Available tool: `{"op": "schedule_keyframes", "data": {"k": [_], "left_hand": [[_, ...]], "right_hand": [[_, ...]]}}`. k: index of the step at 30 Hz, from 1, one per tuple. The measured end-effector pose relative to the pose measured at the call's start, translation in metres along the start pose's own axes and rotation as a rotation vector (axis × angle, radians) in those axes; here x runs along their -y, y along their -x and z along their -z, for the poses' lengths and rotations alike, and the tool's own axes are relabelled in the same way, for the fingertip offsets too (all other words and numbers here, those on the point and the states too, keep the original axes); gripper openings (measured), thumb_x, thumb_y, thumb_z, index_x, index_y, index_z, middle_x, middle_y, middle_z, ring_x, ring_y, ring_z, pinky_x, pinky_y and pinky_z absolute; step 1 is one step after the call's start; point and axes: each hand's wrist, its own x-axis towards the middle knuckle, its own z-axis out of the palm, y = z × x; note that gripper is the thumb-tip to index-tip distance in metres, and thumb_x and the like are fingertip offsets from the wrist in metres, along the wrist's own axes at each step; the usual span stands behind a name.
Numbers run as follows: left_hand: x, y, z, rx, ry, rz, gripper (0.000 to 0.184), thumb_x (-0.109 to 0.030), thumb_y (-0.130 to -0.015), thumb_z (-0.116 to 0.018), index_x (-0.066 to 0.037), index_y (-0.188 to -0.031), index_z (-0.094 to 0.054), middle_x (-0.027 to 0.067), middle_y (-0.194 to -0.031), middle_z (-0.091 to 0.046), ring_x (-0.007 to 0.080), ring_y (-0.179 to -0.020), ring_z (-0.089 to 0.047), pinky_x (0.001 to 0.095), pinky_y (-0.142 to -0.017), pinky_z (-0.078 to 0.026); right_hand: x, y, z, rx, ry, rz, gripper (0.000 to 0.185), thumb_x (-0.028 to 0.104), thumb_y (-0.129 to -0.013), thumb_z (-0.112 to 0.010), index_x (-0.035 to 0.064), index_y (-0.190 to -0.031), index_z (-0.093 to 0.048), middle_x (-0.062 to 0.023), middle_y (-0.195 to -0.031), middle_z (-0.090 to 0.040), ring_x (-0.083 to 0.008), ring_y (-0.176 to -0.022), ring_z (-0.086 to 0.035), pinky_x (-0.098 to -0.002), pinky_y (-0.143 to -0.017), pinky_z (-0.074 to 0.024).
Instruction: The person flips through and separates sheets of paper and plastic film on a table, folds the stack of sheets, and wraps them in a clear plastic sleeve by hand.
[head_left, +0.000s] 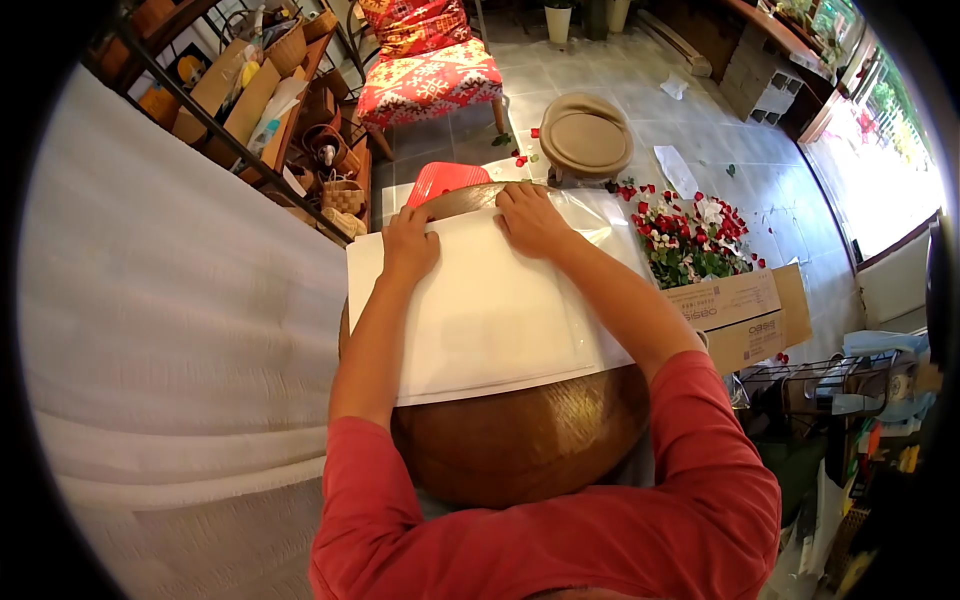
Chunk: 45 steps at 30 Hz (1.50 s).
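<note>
White paper sheets point(490, 310), at least two, lie flat across a round brown wooden table point(510, 440) in front of me. Clear plastic film point(600, 230) shows along their right side. My left hand point(408, 245) rests on the far left part of the paper, fingers reaching to its far edge and thumb apart. Farther right, my right hand point(532, 222) lies on the same far edge with fingers slightly bent. Both hands look open and press on the paper; their fingertips are partly hidden.
Red and white roses point(695, 235) lie on the floor to the right, beside a cardboard box point(740, 318). Beyond the table are a round stool point(585, 138), a red plastic basket point(450, 180) and a patterned chair point(430, 80). A white curtain point(190, 300) hangs left, near shelves point(285, 120).
</note>
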Motion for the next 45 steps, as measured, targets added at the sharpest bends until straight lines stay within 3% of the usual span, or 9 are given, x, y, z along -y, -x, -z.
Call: {"op": "schedule_keyframes", "data": {"k": [6,11,16,21,26,29,31,39,45], "left_hand": [[0.009,0.001,-0.004,-0.065,0.028,-0.106,0.031,-0.010,-0.081,-0.063,-0.007,-0.111,-0.070,0.0118,-0.112,-0.066,0.0358,-0.111,-0.059,0.0497,-0.097,-0.046],[0.003,0.009,0.003,-0.127,0.099,-0.154,0.031,-0.006,-0.077,-0.063,-0.007,-0.108,-0.069,0.0118,-0.109,-0.065,0.0355,-0.109,-0.059,0.0490,-0.096,-0.046],[-0.007,0.009,0.011,-0.196,0.199,-0.169,0.018,0.000,-0.073,-0.059,-0.004,-0.090,-0.059,0.0138,-0.096,-0.063,0.0371,-0.095,-0.059,0.0507,-0.086,-0.045],[-0.007,0.010,0.014,-0.147,0.162,-0.167,0.019,0.001,-0.072,-0.060,-0.005,-0.090,-0.057,0.0123,-0.083,-0.060,0.0371,-0.084,-0.058,0.0505,-0.084,-0.045],[-0.008,0.011,0.012,-0.239,0.157,-0.204,0.022,0.000,-0.073,-0.062,-0.006,-0.095,-0.064,0.0116,-0.086,-0.061,0.0360,-0.087,-0.059,0.0486,-0.087,-0.045],[-0.012,0.012,0.013,-0.235,0.114,-0.240,0.030,-0.002,-0.075,-0.063,-0.005,-0.104,-0.069,0.0119,-0.095,-0.063,0.0355,-0.092,-0.060,0.0476,-0.090,-0.046],[-0.005,0.013,0.007,-0.141,0.119,-0.221,0.035,-0.002,-0.075,-0.063,-0.005,-0.110,-0.070,0.0123,-0.104,-0.065,0.0356,-0.100,-0.060,0.0481,-0.091,-0.046],[-0.002,0.014,0.000,-0.123,0.092,-0.198,0.031,-0.004,-0.077,-0.063,-0.003,-0.108,-0.067,0.0143,-0.109,-0.066,0.0387,-0.107,-0.059,0.0500,-0.093,-0.046],[-0.008,0.011,0.004,-0.107,0.103,-0.198,0.032,-0.002,-0.077,-0.064,-0.001,-0.109,-0.065,0.0172,-0.114,-0.064,0.0403,-0.110,-0.059,0.0499,-0.096,-0.047]], "right_hand": [[0.003,0.003,0.002,-0.103,-0.003,0.036,0.024,0.024,-0.101,-0.062,0.0023,-0.112,-0.063,-0.0170,-0.122,-0.061,-0.0351,-0.120,-0.057,-0.0492,-0.107,-0.0410],[0.003,0.010,0.000,-0.173,-0.032,0.110,0.016,0.022,-0.097,-0.068,0.0095,-0.107,-0.066,-0.0089,-0.111,-0.065,-0.0296,-0.113,-0.060,-0.0459,-0.106,-0.0412],[0.001,0.012,0.005,-0.283,-0.136,0.194,0.016,0.020,-0.091,-0.076,0.0108,-0.099,-0.066,-0.0050,-0.109,-0.068,-0.0268,-0.110,-0.063,-0.0455,-0.105,-0.0417],[0.008,0.011,0.014,-0.452,-0.108,0.261,0.020,0.020,-0.087,-0.080,0.0107,-0.097,-0.065,-0.0038,-0.108,-0.069,-0.0253,-0.111,-0.065,-0.0455,-0.105,-0.0422],[0.011,0.015,0.015,-0.301,-0.121,0.122,0.033,0.020,-0.085,-0.081,0.0104,-0.115,-0.070,-0.0066,-0.109,-0.068,-0.0268,-0.107,-0.065,-0.0470,-0.107,-0.0424],[0.007,0.016,0.018,-0.263,-0.065,0.202,0.043,0.022,-0.085,-0.082,0.0107,-0.125,-0.070,-0.0079,-0.108,-0.068,-0.0275,-0.105,-0.065,-0.0474,-0.107,-0.0421],[0.005,0.017,0.016,-0.234,-0.050,0.172,0.042,0.024,-0.086,-0.082,0.0109,-0.124,-0.070,-0.0082,-0.108,-0.068,-0.0278,-0.106,-0.065,-0.0472,-0.107,-0.0415],[-0.020,0.017,0.049,0.042,0.025,-0.116,0.031,0.028,-0.090,-0.079,0.0108,-0.114,-0.070,-0.0086,-0.108,-0.070,-0.0288,-0.109,-0.067,-0.0476,-0.101,-0.0412],[-0.040,0.021,0.055,0.125,-0.125,-0.232,0.017,0.011,-0.089,-0.073,0.0106,-0.106,-0.076,-0.0089,-0.107,-0.073,-0.0294,-0.112,-0.068,-0.0484,-0.100,-0.0419]]}}
